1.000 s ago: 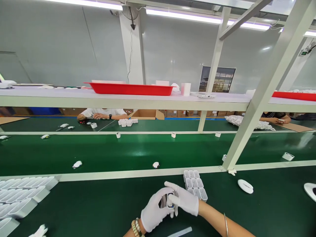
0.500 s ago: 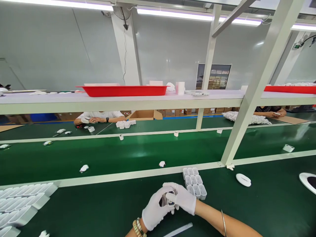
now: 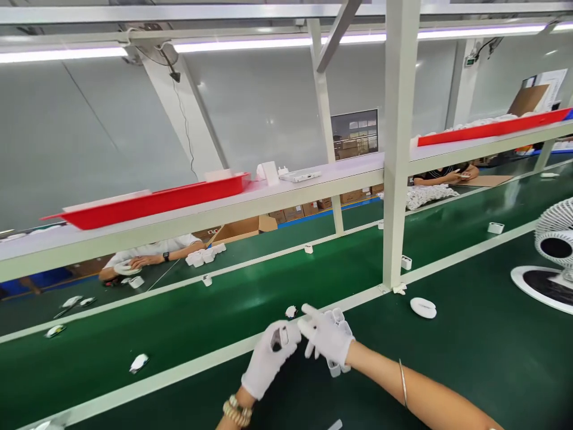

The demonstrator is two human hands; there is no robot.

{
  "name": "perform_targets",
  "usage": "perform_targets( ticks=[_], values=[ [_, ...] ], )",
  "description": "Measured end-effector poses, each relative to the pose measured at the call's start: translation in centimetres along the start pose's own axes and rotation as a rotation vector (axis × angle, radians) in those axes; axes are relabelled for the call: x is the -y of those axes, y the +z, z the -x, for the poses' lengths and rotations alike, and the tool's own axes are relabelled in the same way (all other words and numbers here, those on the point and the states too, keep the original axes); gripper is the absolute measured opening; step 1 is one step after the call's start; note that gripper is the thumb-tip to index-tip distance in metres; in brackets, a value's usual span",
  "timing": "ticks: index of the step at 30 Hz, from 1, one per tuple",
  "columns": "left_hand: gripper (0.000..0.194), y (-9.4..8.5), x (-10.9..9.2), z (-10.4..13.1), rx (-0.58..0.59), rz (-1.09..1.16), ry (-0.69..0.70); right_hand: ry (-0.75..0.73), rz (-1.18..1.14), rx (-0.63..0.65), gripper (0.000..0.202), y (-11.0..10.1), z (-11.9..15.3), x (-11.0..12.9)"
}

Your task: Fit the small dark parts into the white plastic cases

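Note:
My left hand (image 3: 265, 362), in a white glove, is closed around a small white plastic casing (image 3: 292, 334). My right hand (image 3: 330, 339), gloved as well, is just right of the casing with its fingers stretched out and spread, holding nothing that I can see. Beneath and behind the right hand stands a block of white open-topped cups (image 3: 335, 368), partly covered by it. A small white part (image 3: 290, 312) lies on the green belt just beyond my hands. At the bottom edge, the tip of a pale strip (image 3: 335, 424) shows.
A post (image 3: 396, 155) rises from the bench edge, supporting a shelf with a red tray (image 3: 156, 203). To the right are an oval white piece (image 3: 423, 307) and a white fan (image 3: 555, 245). Small parts sit along the belt (image 3: 192, 322). Across it, a person's hands (image 3: 145, 261) work.
The view has swung right and tilted. My right hand has come off the white casing and spread its fingers; my left hand keeps hold of it.

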State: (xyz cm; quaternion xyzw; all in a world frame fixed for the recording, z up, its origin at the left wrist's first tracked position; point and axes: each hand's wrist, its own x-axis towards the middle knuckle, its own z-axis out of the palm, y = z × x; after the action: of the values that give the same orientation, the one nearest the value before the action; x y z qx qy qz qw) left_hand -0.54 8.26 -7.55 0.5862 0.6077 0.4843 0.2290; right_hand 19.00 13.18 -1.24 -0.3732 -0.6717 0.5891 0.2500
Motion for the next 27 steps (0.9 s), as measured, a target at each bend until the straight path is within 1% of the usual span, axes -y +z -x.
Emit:
perform_targets(
  ticks=[2, 4, 6, 8, 10, 12, 14, 15, 18, 20, 21, 22, 25, 27],
  values=[
    [0.044, 1.3, -0.5, -3.5, 0.027, -0.119, -0.013, -0.045, -0.003, -0.111, 0.072, -2.5, -1.0, 1.0],
    [0.041, 3.1, -0.7, -6.8, 0.042, -0.162, -0.027, -0.082, -0.020, -0.180, 0.070, -4.8, -2.0, 1.3],
    [0.036, 5.2, -0.5, -9.6, 0.058, -0.195, -0.021, -0.107, -0.035, -0.228, 0.068, -6.5, -2.9, 1.3],
    [0.031, 7.1, -0.3, -11.5, 0.087, -0.227, -0.001, -0.125, -0.038, -0.264, 0.066, -7.7, -3.3, 1.2],
    [0.028, 8.3, 0.0, -12.4, 0.126, -0.257, 0.025, -0.144, -0.027, -0.297, 0.064, -8.4, -3.5, 1.1],
    [0.032, 8.7, 0.2, -12.2, 0.149, -0.288, 0.055, -0.156, -0.007, -0.323, 0.061, -8.8, -3.7, 1.1],
    [0.041, 8.2, 0.3, -11.0, 0.156, -0.321, 0.101, -0.160, 0.010, -0.334, 0.057, -8.9, -3.8, 1.0],
    [0.043, 7.7, 0.4, -10.1, 0.168, -0.337, 0.134, -0.161, 0.017, -0.336, 0.054, -8.9, -4.0, 1.0],
    [0.032, 6.2, 0.5, -7.0, 0.278, -0.370, 0.244, -0.159, 0.043, -0.326, 0.045, -8.8, -4.3, 0.7],
    [0.030, 5.5, 0.6, -5.2, 0.351, -0.384, 0.290, -0.151, 0.069, -0.307, 0.040, -8.6, -4.5, 0.5],
    [0.029, 5.4, 0.5, -4.6, 0.369, -0.392, 0.301, -0.146, 0.084, -0.296, 0.038, -8.4, -4.6, 0.5],
    [0.027, 5.3, 0.5, -4.2, 0.376, -0.400, 0.307, -0.142, 0.102, -0.284, 0.036, -8.2, -4.6, 0.5],
    [0.013, 5.2, 0.4, -3.9, 0.361, -0.409, 0.306, -0.135, 0.168, -0.253, 0.033, -7.6, -4.6, 0.9],
    [0.019, 4.8, 0.4, -3.7, 0.328, -0.398, 0.293, -0.139, 0.218, -0.236, 0.031, -7.2, -4.5, 1.3]
  ],
)
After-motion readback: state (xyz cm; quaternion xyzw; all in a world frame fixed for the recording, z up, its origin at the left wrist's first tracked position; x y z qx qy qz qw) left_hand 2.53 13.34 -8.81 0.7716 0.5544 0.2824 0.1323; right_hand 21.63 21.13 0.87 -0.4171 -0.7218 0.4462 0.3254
